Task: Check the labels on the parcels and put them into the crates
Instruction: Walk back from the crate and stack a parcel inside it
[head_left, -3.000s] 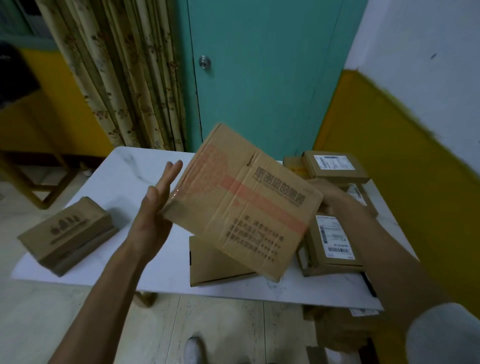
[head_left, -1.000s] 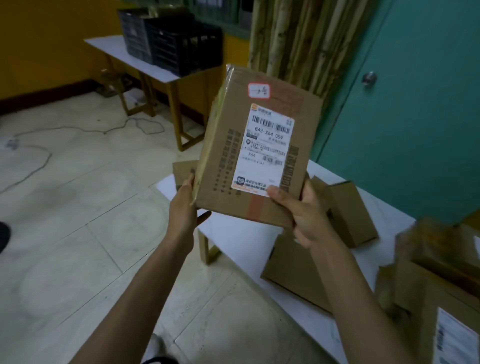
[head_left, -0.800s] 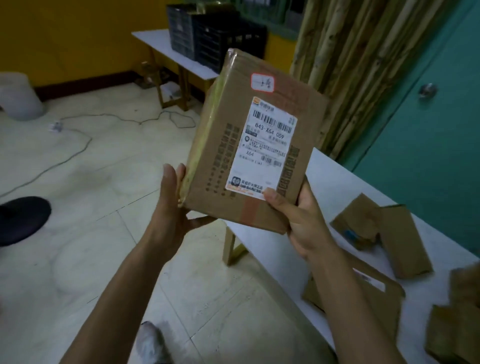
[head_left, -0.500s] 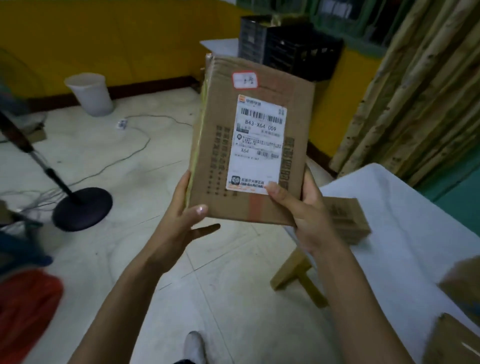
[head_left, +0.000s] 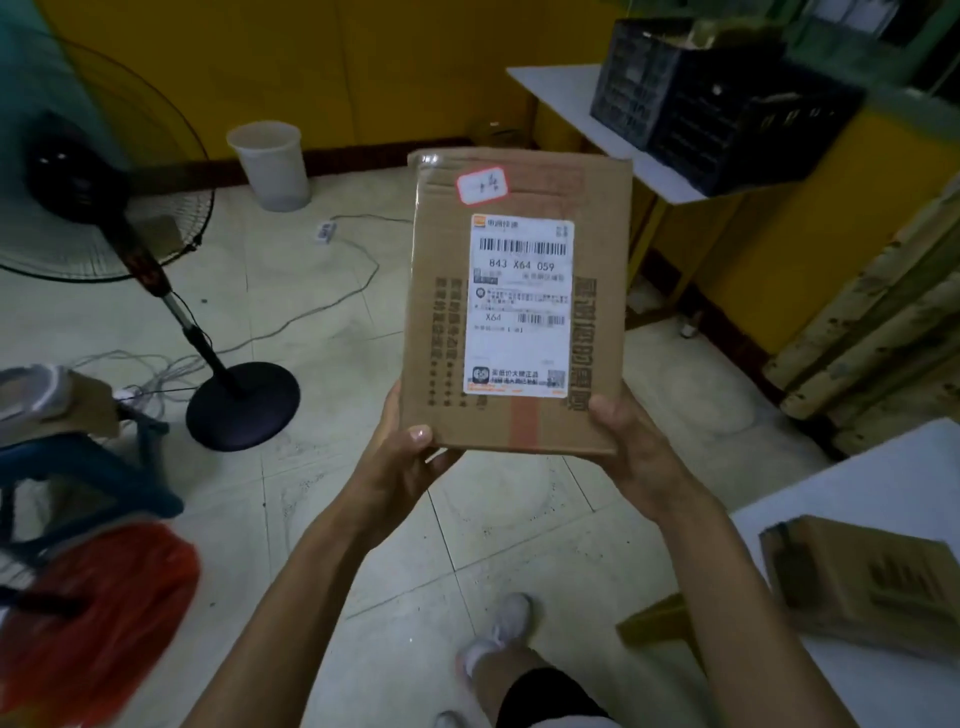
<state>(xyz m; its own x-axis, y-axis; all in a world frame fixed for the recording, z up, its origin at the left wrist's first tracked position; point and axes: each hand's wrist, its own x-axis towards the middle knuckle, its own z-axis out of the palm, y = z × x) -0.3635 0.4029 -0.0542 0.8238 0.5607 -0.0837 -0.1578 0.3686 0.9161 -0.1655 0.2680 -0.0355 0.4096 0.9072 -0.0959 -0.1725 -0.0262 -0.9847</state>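
I hold a brown cardboard parcel (head_left: 597, 291) upright in front of me, its white shipping label (head_left: 519, 306) facing me, with a small red-bordered sticker above it. My left hand (head_left: 410, 457) grips the lower left corner, thumb on the front face. My right hand (head_left: 623, 441) grips the lower right corner. Black plastic crates (head_left: 727, 104) stand on a white side table (head_left: 566, 98) at the upper right. Another brown parcel (head_left: 862, 582) lies on the white table (head_left: 883, 478) at the lower right.
A standing fan (head_left: 104, 208) with a round black base (head_left: 244, 405) is on the tiled floor to the left, with cables around it. A white bin (head_left: 270, 166) stands by the yellow wall. A blue stool (head_left: 88, 467) and something red (head_left: 98, 613) are at the lower left. Curtains (head_left: 883, 312) hang at right.
My view has swung left, away from the parcel table toward the fan and crates. The parcel was turned label side toward me and both hands now hold its lower corners.
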